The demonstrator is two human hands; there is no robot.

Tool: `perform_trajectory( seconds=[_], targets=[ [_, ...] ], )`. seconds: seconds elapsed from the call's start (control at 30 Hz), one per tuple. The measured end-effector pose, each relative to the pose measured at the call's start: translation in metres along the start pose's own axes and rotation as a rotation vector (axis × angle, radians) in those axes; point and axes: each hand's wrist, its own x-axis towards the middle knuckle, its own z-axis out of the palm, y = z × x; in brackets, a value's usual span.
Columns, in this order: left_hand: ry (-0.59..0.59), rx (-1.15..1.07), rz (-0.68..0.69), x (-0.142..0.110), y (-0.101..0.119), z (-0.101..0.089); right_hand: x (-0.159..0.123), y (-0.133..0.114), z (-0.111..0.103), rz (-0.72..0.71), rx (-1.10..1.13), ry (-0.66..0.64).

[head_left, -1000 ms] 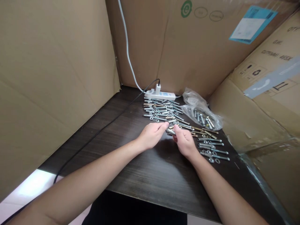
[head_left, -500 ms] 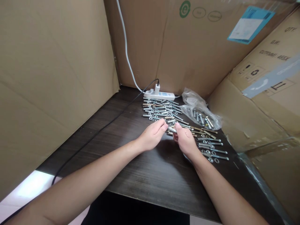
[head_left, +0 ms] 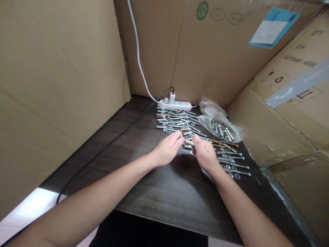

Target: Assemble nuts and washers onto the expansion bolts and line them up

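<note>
Between my two hands a silver expansion bolt (head_left: 190,142) lies nearly level, above the dark table. My right hand (head_left: 206,155) is closed around its right end, thumb on top. A small ring, possibly a washer, shows under the right fingers. My left hand (head_left: 167,149) is pinched at the bolt's left end; what sits between its fingertips is too small to make out. Just beyond the hands, loose bolts, sleeves, nuts and washers (head_left: 177,120) lie in rows. More bolts with washers (head_left: 232,161) lie right of my right hand.
A clear plastic bag (head_left: 218,125) with metal sleeves lies at the back right. Behind the rows stands a white power strip (head_left: 177,104) with a plugged-in charger. A black cable (head_left: 110,140) crosses the table's left side. Cardboard boxes (head_left: 164,51) wall in the table (head_left: 154,202).
My right hand has shifted slightly to the right, away from the left fingertips, and more of the bolt shows between them. A ring now shows under the right fingers. My left hand has barely moved.
</note>
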Motion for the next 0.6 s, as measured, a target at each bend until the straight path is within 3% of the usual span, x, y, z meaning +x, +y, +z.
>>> perform_trajectory(
  seconds=[0.13,0.27,0.4,0.47,0.57,0.6],
  targets=[
    [-0.006,0.089,0.029,0.000,0.003,-0.002,0.004,0.001,0.002,0.160,0.252,-0.086],
    [0.022,0.076,-0.006,0.002,0.001,-0.002,0.006,-0.004,0.002,0.257,0.351,-0.140],
    [0.053,0.046,-0.048,0.003,-0.002,-0.004,0.015,-0.005,-0.015,0.304,0.497,-0.140],
    [0.029,0.064,-0.073,0.004,-0.005,-0.005,0.023,0.001,-0.035,0.272,0.409,-0.012],
    [-0.041,0.102,-0.120,0.003,-0.010,-0.003,0.036,0.018,-0.076,0.217,-0.141,0.267],
    [-0.065,0.111,-0.134,0.003,-0.011,-0.002,0.039,0.024,-0.091,0.217,-0.222,0.313]
  ],
)
